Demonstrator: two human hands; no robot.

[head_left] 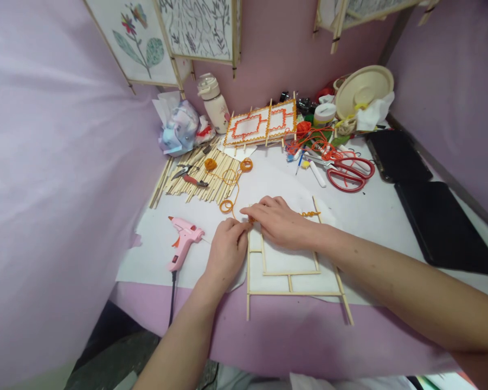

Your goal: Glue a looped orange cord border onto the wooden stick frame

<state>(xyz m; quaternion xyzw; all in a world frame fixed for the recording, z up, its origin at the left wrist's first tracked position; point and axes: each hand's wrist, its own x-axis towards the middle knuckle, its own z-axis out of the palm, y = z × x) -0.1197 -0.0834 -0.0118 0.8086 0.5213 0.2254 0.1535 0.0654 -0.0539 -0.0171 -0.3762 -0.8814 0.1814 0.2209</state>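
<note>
A wooden stick frame (296,293) with a smaller rectangle inside and white backing lies at the table's front edge. Wavy orange yarn (310,214) runs along its far edge. At the far left corner my left hand (229,246) is closed, its thumb and finger pinching where the yarn meets the stick. My right hand (282,222) reaches over the frame's far edge, fingers bent and fingertips closed on the yarn at that same corner. Loops of loose orange yarn (226,206) trail from there toward a small ball. The exact pinch point is partly hidden by the fingers.
A pink glue gun (183,238) lies left of my left hand. Behind are wooden sticks (215,184), pruning pliers (191,176), a finished yarn-trimmed panel (260,124), a bottle (213,103) and red-handled scissors (350,173). Dark tablets (443,222) lie right; framed pictures (138,40) hang above.
</note>
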